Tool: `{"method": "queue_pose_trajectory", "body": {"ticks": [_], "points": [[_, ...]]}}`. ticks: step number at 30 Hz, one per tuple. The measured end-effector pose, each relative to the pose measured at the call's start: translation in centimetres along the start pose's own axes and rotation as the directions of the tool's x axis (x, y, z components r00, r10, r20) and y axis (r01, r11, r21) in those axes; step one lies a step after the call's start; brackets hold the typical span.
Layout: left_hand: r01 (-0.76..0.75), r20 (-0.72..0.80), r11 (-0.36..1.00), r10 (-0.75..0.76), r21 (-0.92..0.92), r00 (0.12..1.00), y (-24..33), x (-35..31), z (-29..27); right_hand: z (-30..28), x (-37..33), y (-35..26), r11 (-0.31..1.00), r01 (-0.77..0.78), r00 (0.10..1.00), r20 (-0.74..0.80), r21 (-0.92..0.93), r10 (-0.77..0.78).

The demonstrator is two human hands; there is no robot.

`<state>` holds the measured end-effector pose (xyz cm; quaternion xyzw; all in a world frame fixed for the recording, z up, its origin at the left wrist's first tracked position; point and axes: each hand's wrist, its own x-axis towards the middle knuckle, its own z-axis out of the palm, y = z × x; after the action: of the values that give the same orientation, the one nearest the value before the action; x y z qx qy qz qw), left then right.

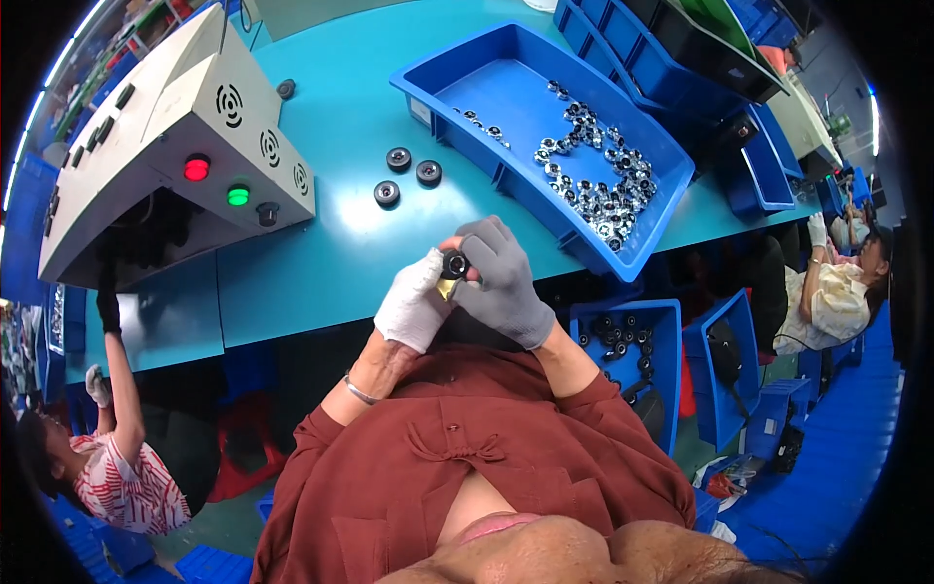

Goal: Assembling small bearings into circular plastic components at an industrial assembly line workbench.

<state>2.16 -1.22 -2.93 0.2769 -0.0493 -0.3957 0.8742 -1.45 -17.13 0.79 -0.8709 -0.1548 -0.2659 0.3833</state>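
Note:
Close in front of my body, both hands meet around a small black wheel (454,264) with a shiny centre. My left hand (413,300), in a white glove with bare fingertips showing, is closed on the wheel's left side. From the right, my right hand (503,282) in a grey glove has its fingers bent around the same wheel. A small yellow piece (446,289) shows just below the wheel between the hands; its kind I cannot make out. Beyond them, on the teal table (331,282), lie three more black wheels (398,159).
A blue tray (525,200) with many shiny small hubs stands at the right. At the left is a white machine (209,112) with red and green buttons. Below the table's right side, a blue bin (671,375) holds black wheels. Co-workers sit at both sides.

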Motion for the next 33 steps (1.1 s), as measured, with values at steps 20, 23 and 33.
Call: {"method": "queue_pose_trajectory", "body": {"ticks": [20,23,33], "points": [[-0.057,-0.227,0.995,0.074,0.08,0.971,-0.2,0.3,1.1,0.3,-1.9,0.2,0.623,-0.49,0.851,0.178,0.61,0.495],[-0.028,-0.311,0.982,0.086,0.186,0.946,-0.1,0.2,1.4,-0.4,-2.0,0.4,0.502,-0.521,0.822,0.248,0.69,0.513],[-0.013,-0.225,0.619,0.304,0.785,0.926,0.3,-0.3,2.6,0.9,-2.7,-0.4,0.683,-0.487,0.83,0.044,0.544,0.557]]}}
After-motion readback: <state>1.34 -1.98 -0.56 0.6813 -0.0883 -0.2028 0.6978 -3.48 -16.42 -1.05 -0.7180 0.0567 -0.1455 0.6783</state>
